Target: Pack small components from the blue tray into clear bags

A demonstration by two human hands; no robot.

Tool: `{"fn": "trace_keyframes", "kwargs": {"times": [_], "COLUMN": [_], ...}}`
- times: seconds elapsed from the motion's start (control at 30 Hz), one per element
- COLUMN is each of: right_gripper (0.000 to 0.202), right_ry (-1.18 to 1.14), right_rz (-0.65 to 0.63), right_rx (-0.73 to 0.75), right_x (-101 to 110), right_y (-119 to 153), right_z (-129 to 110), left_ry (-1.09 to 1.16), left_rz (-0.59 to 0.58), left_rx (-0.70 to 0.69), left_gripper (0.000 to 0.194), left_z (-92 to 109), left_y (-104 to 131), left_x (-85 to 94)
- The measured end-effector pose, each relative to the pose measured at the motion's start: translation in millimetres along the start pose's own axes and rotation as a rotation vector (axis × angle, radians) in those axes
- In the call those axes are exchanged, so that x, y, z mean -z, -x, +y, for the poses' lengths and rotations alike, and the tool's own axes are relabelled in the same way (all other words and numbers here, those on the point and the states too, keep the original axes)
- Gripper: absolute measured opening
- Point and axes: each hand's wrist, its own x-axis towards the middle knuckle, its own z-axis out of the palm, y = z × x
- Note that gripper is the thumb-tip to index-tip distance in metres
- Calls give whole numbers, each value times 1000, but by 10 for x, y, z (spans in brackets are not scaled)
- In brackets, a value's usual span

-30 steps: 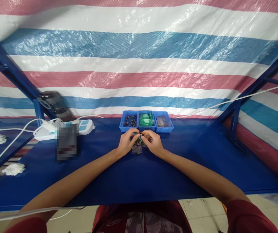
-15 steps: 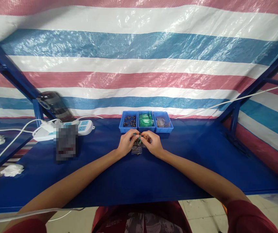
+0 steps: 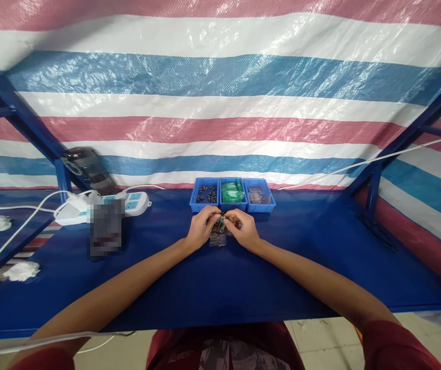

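Observation:
My left hand (image 3: pixel 199 228) and my right hand (image 3: pixel 244 228) meet just in front of the bins, fingertips pinched close together. Between them is something small, dark and greenish, largely covered by the fingers, so its kind cannot be made out. Directly below the fingertips lie small clear plastic bags (image 3: pixel 217 240) with tiny dark bits in or under them. Behind my hands stand three blue bins in a row. The left bin (image 3: pixel 199 208) has several small dark metallic parts, the middle bin (image 3: pixel 233 208) green packets (image 3: pixel 233 193), and the right bin (image 3: pixel 259 208) clear bags (image 3: pixel 258 195).
A white power strip (image 3: pixel 138 204) with cables lies at the left, beside a pixelated dark object (image 3: pixel 106 228). A dark bottle (image 3: pixel 91 169) leans behind it. Crumpled white tissue (image 3: pixel 22 271) is at the left edge. Striped sheeting (image 3: pixel 220 128) hangs behind the blue table (image 3: pixel 220 293).
The whole view has shifted slightly downward. Both hands stay together in the same pinching pose, with only small finger movement.

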Motion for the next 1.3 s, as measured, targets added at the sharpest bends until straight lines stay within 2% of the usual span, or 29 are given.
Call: {"fn": "trace_keyframes", "kwargs": {"times": [0.2,0.47,0.77,1.13,1.3], "right_gripper": [20,21,21,20,22], "right_ry": [-28,-12,-3,-6,16], "right_rz": [47,53,51,78,71], "right_rx": [-27,-37,-27,-7,-26], "right_x": [-12,-8,-6,-13,7], "right_y": [9,16,11,9,8], "right_z": [39,46,51,39,29], "left_ry": [16,18,0,-7,-10], "left_rz": [-19,-70,-105,-129,-106], "left_rx": [19,-11,-33,-4,-17], "left_gripper": [16,18,14,14,16], "left_z": [12,76,61,64,59], "left_y": [-10,-59,-59,-49,-60], "left_x": [9,35,34,44,26]}}
